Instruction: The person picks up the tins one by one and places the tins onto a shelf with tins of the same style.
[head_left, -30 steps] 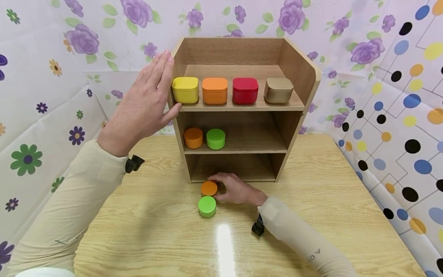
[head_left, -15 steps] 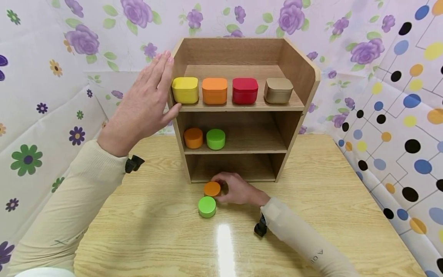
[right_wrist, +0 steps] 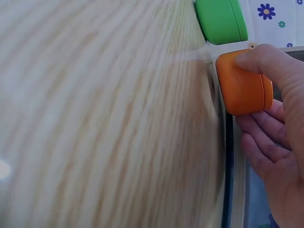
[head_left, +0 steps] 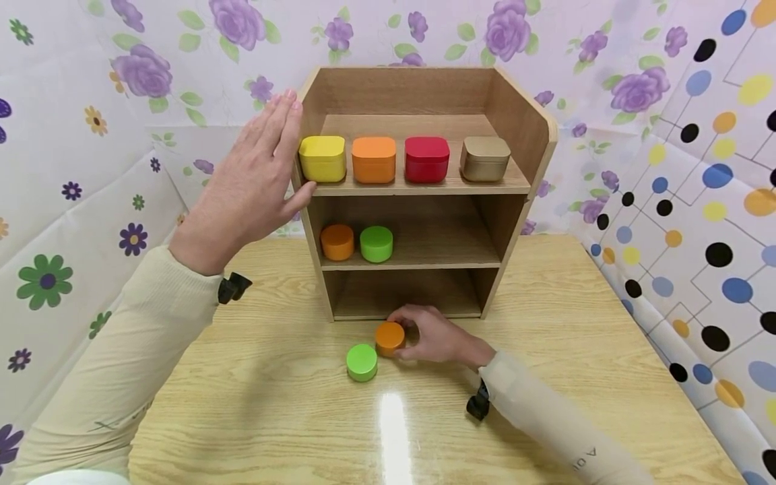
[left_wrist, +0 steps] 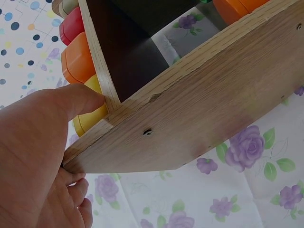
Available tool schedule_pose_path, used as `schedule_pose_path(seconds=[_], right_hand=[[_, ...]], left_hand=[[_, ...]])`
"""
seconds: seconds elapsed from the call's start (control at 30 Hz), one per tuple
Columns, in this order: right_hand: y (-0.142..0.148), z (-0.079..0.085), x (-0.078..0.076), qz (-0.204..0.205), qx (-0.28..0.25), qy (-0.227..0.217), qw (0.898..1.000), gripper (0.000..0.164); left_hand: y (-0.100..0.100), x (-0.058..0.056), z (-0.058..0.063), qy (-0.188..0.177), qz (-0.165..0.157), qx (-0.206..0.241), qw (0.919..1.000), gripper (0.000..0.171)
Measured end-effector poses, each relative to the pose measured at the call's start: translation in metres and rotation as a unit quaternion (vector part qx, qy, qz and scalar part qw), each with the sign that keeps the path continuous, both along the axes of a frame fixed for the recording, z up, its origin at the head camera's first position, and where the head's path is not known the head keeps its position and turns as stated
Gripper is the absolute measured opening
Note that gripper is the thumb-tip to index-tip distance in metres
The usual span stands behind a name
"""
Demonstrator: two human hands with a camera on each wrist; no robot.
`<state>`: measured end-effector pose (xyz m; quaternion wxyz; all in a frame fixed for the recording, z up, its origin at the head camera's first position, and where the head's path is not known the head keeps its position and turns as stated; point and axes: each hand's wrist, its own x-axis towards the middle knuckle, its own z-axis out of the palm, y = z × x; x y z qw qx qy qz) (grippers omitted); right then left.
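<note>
Beside the lowest shelf's front edge, my right hand pinches a small orange round lidded container between thumb and fingers. The right wrist view shows the thumb on one side of this orange container and fingers on the other. A green round container stands on the table just left of it, apart. My left hand rests against the wooden shelf unit's left side, fingers straight. In the left wrist view its thumb touches the front edge near the yellow box.
The top shelf bears yellow, orange, red and tan rounded boxes in a row. An orange and a green round container stand left on the middle shelf. Patterned sheets surround the wood-grain table.
My right hand has moved to the right and slightly nearer with the orange container, away from the green one. The left hand stays against the shelf unit.
</note>
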<state>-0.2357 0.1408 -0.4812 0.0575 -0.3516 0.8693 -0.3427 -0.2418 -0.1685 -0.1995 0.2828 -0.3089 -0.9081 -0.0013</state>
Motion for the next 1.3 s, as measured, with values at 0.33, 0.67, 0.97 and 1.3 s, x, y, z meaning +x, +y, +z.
schedule_pose_path(seconds=[0.33,0.67,0.97,1.3], right_hand=[[0.027,0.017,0.012,0.002,-0.003,-0.004,1.000,0.050],[0.043,0.051,0.024,0.018,-0.005,0.023,1.000,0.052],[0.051,0.086,0.030,0.002,-0.018,0.042,0.999,0.053],[0.053,0.120,0.024,-0.040,-0.033,0.100,0.994,0.057]], left_hand=[[0.000,0.000,-0.001,-0.002,0.002,-0.003,1.0000,0.093],[-0.001,0.001,0.000,0.003,-0.001,0.003,1.0000,0.093],[-0.001,0.001,0.000,0.001,0.001,0.001,1.0000,0.093],[-0.001,0.000,0.001,0.002,0.003,-0.007,1.0000,0.093]])
